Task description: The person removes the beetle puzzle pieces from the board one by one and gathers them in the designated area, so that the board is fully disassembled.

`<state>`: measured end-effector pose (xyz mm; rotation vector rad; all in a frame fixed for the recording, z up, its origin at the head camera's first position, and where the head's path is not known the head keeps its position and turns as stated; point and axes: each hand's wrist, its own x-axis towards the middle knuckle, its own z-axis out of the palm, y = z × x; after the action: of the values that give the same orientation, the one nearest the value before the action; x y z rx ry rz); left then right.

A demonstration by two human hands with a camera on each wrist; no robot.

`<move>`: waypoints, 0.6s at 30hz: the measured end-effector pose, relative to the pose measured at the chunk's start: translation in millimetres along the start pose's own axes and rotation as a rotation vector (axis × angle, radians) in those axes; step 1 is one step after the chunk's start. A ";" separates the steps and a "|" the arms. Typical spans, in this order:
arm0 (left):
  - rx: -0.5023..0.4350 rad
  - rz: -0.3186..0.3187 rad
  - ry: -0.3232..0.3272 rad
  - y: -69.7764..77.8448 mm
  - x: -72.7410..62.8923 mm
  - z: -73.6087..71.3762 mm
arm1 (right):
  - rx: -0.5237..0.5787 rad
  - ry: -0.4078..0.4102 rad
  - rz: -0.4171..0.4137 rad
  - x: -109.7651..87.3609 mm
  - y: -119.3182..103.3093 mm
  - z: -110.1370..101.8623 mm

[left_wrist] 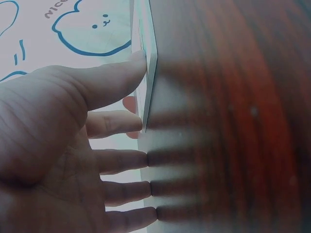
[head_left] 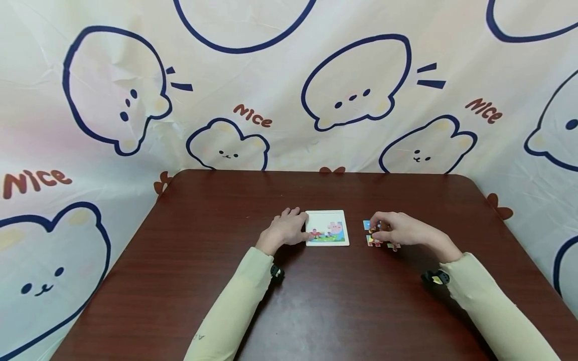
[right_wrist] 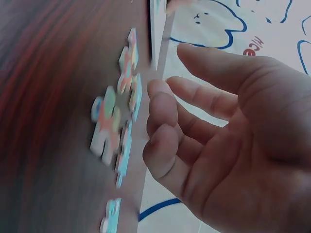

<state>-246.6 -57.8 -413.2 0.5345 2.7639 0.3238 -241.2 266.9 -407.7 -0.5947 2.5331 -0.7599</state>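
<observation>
A white-rimmed picture board [head_left: 324, 216] with a cartoon pig scene lies flat on the table. My left hand [head_left: 284, 229] rests at its left side, thumb over the rim and index fingertip by the edge; in the left wrist view the other fingertips touch the table. To the right of the board, my right hand [head_left: 403, 229] hovers above several colourful jigsaw pieces [head_left: 374, 241], its fingers loosely bent. In the right wrist view nothing shows between thumb and fingers, and a jigsaw piece [right_wrist: 108, 127] lies apart from the hand. The hand partly hides the pieces in the head view.
The dark brown wooden table [head_left: 316, 311] has rounded far corners. Behind and beside it hangs a pale cloth [head_left: 289, 145] printed with cartoon bears. Black wrist cameras sit on both wrists, below light green sleeves [head_left: 239, 301].
</observation>
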 end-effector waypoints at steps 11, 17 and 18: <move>0.004 -0.006 0.002 0.7 -0.4 -0.2 | -0.098 0.008 -0.079 23.3 -26.1 8.6; 0.020 -0.008 -0.003 1.0 0.0 -0.8 | -0.137 0.005 -0.089 36.5 -34.1 12.8; 0.022 -0.007 -0.002 1.0 0.0 -1.0 | -0.140 0.001 -0.090 38.4 -34.8 13.1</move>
<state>-246.6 -57.1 -411.9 0.5296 2.7700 0.2911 -256.3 215.5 -407.5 -0.7591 2.5907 -0.6160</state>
